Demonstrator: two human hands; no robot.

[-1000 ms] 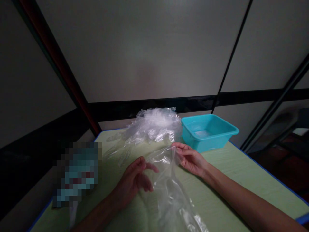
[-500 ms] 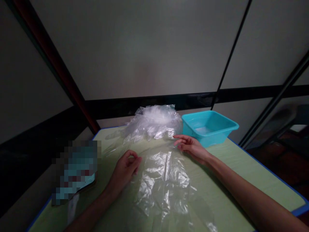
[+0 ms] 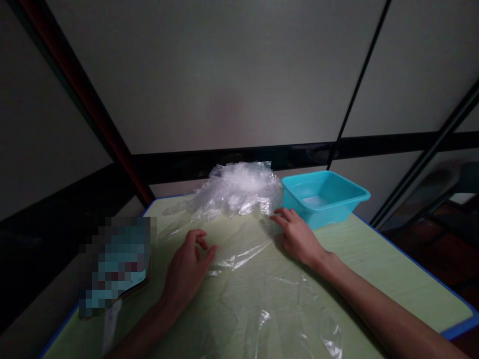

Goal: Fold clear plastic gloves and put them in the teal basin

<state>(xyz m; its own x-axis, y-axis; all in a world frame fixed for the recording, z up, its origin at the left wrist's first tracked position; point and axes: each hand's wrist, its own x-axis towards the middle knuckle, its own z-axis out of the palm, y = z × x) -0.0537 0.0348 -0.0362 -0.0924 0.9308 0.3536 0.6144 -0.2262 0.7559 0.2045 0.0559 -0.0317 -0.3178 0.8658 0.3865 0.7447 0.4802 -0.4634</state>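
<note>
A clear plastic sheet [image 3: 262, 294], perhaps a thin bag, lies spread flat on the green table [image 3: 377, 269] between my arms. My left hand [image 3: 189, 267] rests on its left edge with the fingers curled and thumb apart, pressing on the film. On the sheet's far right corner lies my right hand [image 3: 297, 237], palm down, fingers stretched out flat. Just beyond both hands sits a heap of crumpled clear plastic [image 3: 237, 192].
A turquoise plastic basin [image 3: 324, 197] stands at the back right of the table, close to my right hand. A blurred-out object [image 3: 116, 264] lies at the left edge. The table's blue rim runs along the right side; a wall panel stands behind.
The sheet, held up between both hands a second ago, now lies flat on the table. Both hands have dropped onto it and moved apart, smoothing it.
</note>
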